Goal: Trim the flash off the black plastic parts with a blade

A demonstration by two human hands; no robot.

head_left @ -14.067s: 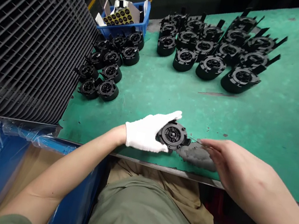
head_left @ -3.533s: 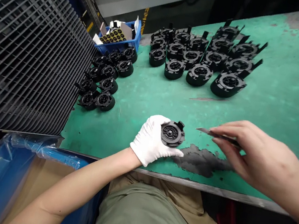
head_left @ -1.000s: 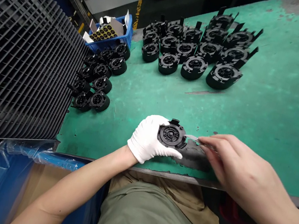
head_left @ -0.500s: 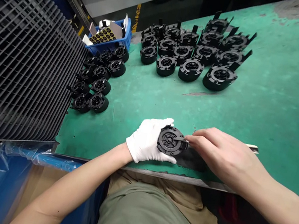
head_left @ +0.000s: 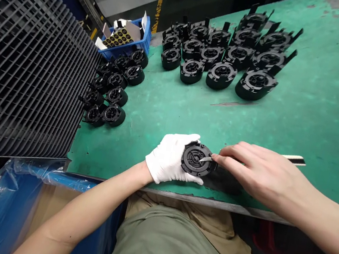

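Note:
My left hand (head_left: 169, 157), in a white glove, is closed around a round black plastic part (head_left: 195, 159) near the front edge of the green table (head_left: 324, 106). My bare right hand (head_left: 253, 170) pinches a thin blade tool (head_left: 206, 159) whose metal tip rests on the face of the part. The tool's striped handle end (head_left: 295, 159) sticks out behind my right hand. A dark worn patch (head_left: 225, 185) of the table lies just under both hands.
Two groups of the same black parts stand on the table: several at the back (head_left: 228, 54) and several along the left (head_left: 114, 86). A blue bin (head_left: 124, 38) holds a sheet of dark round stickers. A black slatted grille (head_left: 25, 66) lies at left; a blue plastic-lined box (head_left: 5, 203) below.
The blade tip has moved from the part's right rim onto its face. The part is turned a little in my left hand. My view has shifted slightly.

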